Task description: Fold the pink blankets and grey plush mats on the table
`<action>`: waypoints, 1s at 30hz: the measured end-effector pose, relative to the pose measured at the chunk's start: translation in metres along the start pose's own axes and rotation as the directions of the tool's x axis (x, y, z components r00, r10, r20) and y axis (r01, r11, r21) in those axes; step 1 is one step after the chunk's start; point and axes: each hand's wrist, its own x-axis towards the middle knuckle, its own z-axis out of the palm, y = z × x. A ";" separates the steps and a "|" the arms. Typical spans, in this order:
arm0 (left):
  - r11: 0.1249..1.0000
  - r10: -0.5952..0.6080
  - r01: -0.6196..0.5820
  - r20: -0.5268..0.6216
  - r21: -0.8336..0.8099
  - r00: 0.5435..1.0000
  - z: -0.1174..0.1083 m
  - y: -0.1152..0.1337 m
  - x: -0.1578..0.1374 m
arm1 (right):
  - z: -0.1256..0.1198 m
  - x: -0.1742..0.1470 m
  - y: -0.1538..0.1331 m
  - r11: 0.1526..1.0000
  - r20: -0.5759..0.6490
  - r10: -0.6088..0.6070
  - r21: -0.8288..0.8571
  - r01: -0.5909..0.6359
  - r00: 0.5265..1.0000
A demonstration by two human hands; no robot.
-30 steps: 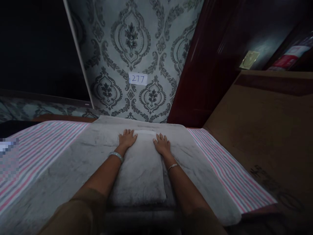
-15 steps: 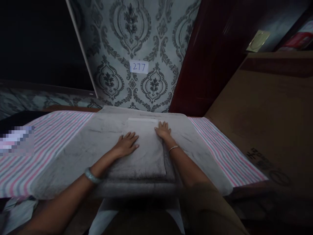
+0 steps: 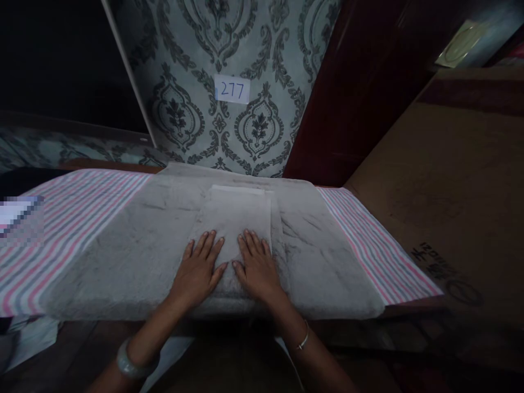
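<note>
"How do our hands lie?"

"Our left hand (image 3: 196, 277) and right hand (image 3: 258, 267) rest palm-down, fingers spread, gripping nothing, on the cloth (image 3: 240, 212), midway along the mat (image 3: 118, 256)."

"What can't we make out?"

"The cloth's near corners, under our hands; the screen (image 3: 69, 65) is cut off."

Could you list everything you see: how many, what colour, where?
Striped cloth: 1 or 2, pink-white-grey, both sides
Spread: 1, grey, over the striped cloth
Folded cloth: 1, grey, centre, on the spread
Wallpaper: 1, blue-grey, behind
Number card: 1, white, on the wallpaper
Screen: 1, black, upper left
Panel: 1, dark red, right of the wallpaper
Box: 1, brown, right
Square plate: 1, yellowish, upper right
Pixelated patch: 1, whitish, left
Bangle: 1, pale, left wrist
Bracelet: 1, silvery, right wrist
Left grip: 1, flat on the folded cloth
Right grip: 1, flat on it too
</note>
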 end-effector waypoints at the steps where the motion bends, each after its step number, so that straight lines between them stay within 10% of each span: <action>1: 1.000 -0.011 0.011 0.004 -0.005 1.000 -0.001 -0.003 0.000 | -0.001 0.002 0.003 1.000 0.004 0.014 -0.006 -0.014 1.000; 19: 0.958 -0.180 0.186 0.046 -0.219 0.983 -0.003 -0.077 -0.058 | -0.013 -0.021 0.041 0.989 0.059 0.144 -0.049 -0.141 0.988; 24: 0.955 -0.079 0.083 0.024 -0.284 0.997 -0.029 -0.066 0.009 | -0.040 0.018 0.036 0.999 -0.019 0.041 -0.032 -0.042 0.999; 30: 0.983 0.016 0.046 0.335 -0.175 0.942 -0.018 -0.014 0.134 | -0.033 0.107 0.024 0.998 0.094 -0.004 -0.063 0.010 0.996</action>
